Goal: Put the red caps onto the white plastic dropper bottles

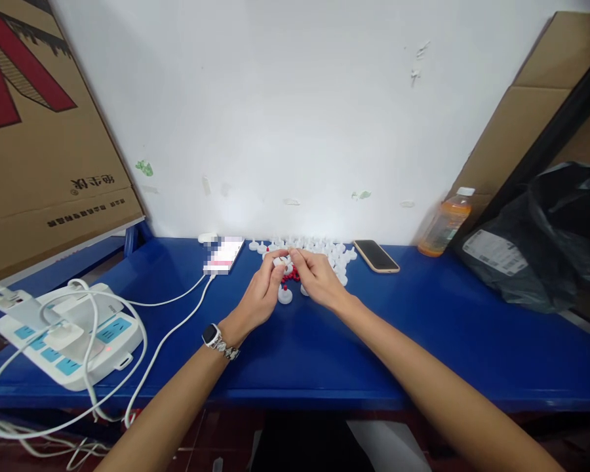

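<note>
While both hands meet at mid-table, the left hand [259,296] pinches a white cap [280,261] between thumb and fingertips, and the right hand [318,278], fingers narrowed, touches the same piece from the right, just above a cluster of red beads [289,278]. More caps [324,249] lie massed just beyond, against the far wall, with one [285,295] near the left thumb. Judged risk: the piece is small and the grip shallow, so a slip could drop it among the beads and scatter them along the table [423,341].
</note>
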Tool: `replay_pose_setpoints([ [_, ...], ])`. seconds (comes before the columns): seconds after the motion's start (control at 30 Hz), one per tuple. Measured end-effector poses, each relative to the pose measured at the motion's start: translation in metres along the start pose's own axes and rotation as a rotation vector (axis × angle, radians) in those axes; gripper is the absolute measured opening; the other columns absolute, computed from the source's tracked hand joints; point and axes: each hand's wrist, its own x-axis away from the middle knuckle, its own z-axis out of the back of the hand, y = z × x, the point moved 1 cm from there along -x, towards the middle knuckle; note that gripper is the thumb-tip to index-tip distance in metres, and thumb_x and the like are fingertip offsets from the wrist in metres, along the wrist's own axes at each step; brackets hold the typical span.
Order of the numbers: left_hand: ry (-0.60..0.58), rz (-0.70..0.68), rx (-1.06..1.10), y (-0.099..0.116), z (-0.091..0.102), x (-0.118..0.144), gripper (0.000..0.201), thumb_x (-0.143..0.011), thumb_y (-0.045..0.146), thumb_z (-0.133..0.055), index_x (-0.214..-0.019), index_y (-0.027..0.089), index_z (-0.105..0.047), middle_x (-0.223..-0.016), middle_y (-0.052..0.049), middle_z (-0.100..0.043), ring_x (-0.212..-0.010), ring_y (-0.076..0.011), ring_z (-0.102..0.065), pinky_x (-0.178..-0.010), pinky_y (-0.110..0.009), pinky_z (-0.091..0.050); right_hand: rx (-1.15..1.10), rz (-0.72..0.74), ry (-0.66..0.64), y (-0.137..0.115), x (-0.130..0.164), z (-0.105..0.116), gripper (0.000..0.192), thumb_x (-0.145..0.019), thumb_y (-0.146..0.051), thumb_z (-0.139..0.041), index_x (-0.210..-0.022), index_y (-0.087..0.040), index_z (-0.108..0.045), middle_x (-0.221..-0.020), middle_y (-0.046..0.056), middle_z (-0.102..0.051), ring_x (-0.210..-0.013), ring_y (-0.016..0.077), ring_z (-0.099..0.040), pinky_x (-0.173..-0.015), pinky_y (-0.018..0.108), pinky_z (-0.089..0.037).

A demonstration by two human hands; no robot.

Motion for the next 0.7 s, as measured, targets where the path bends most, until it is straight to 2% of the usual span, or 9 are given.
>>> replay_pose_setpoints([
  [0.13,-0.018,-0.019,-0.005,0.002,-0.002,0.000,0.041,-0.104,0.044,-0.026,-0.133,0.019,-0.042,-0.101,-0.007,-0.064,-0.089,-0.0186,-0.062,-0.085,-0.034,-0.049,0.125,0.004,0.034,-0.004,0.006,0.000,0.051,-0.100,-0.058,-0.028,-0.068,-0.021,-0.044,-0.058,-0.002,-0.045,-0.056,0.0132,-0.043,-0.057,0.029,-0.031],
  [0.27,-0.022,-0.010,-0.041,-0.001,-0.006,0.001,0.044,-0.104,0.046,-0.025,-0.135,0.019,-0.040,-0.091,-0.005,-0.064,-0.077,-0.0181,-0.061,-0.077,-0.033,-0.049,0.085,-0.028,0.097,-0.007,0.008,-0.009,0.054,-0.098,-0.062,-0.027,-0.067,-0.022,-0.044,-0.059,0.000,-0.049,-0.056,0.0143,-0.045,-0.057,0.029,-0.033],
  [0.37,-0.038,-0.030,-0.054,-0.006,-0.007,0.001,0.046,-0.104,0.046,-0.025,-0.138,0.018,-0.038,-0.099,-0.007,-0.065,-0.084,-0.0191,-0.062,-0.080,-0.034,-0.049,0.044,-0.027,0.103,-0.006,0.008,-0.012,0.053,-0.098,-0.062,-0.029,-0.068,-0.022,-0.045,-0.059,0.000,-0.049,-0.058,0.0143,-0.045,-0.059,0.028,-0.034],
  [0.53,-0.073,-0.056,-0.121,-0.013,-0.006,-0.003,0.048,-0.103,0.045,-0.032,-0.144,0.020,-0.036,-0.123,-0.012,-0.059,-0.104,-0.0214,-0.060,-0.097,-0.039,-0.047,0.045,-0.042,0.000,0.006,-0.001,0.001,0.049,-0.096,-0.059,-0.037,-0.065,-0.021,-0.043,-0.059,-0.003,-0.044,-0.058,0.0131,-0.042,-0.057,0.027,-0.033],
  [0.63,-0.083,-0.082,-0.214,-0.016,-0.003,-0.006,0.048,-0.102,0.045,-0.038,-0.144,0.023,-0.038,-0.125,-0.011,-0.058,-0.108,-0.0229,-0.057,-0.098,-0.040,-0.046,0.070,-0.053,-0.064,0.011,-0.011,0.013,0.043,-0.093,-0.054,-0.048,-0.066,-0.021,-0.045,-0.057,-0.004,-0.044,-0.055,0.0118,-0.041,-0.055,0.026,-0.033],
  [0.7,-0.059,-0.088,-0.276,-0.019,0.001,-0.006,0.050,-0.100,0.044,-0.042,-0.146,0.023,-0.036,-0.126,-0.010,-0.057,-0.113,-0.0244,-0.054,-0.098,-0.040,-0.046,0.055,-0.052,-0.108,0.015,-0.021,0.019,0.037,-0.091,-0.050,-0.053,-0.069,-0.020,-0.051,-0.060,-0.003,-0.051,-0.056,0.0117,-0.044,-0.055,0.026,-0.035],
])
